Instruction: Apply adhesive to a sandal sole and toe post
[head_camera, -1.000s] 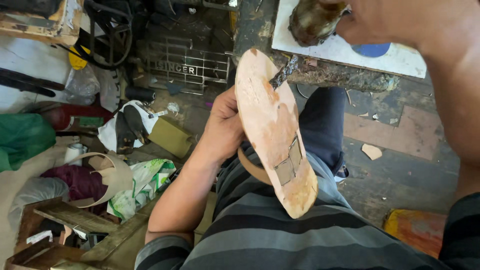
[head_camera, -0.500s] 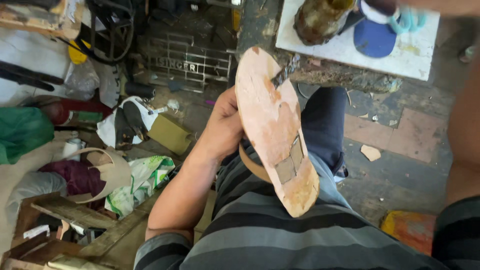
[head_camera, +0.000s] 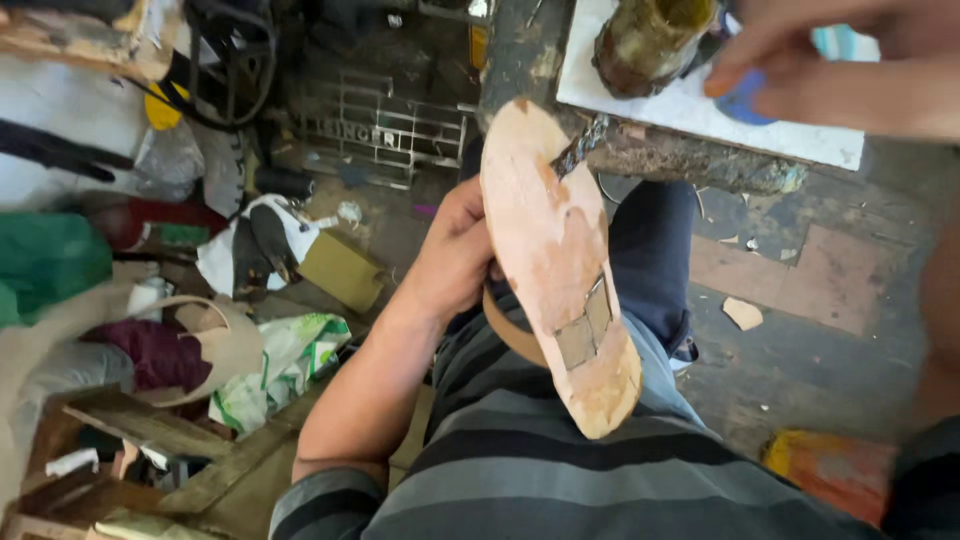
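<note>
So the long tan leather shoe sole (head_camera: 556, 262) is propped bottom-up against the lap, heel end towards the striped shirt, with the left hand (head_camera: 452, 262) wrapped round its edge. The right hand (head_camera: 840, 70) is up over the white board surface (head_camera: 700, 110), fingers loosely curled; can't tell if it's holding anything. A grimy yellowish glue jar (head_camera: 650, 40) sits just beside it.

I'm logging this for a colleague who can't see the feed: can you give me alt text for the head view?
The left hand grips a tan shoe sole, bottom side up, against the person's lap. The right hand reaches over a white board, near a grimy jar and a blue lid. Scraps and tools litter the floor.
</note>
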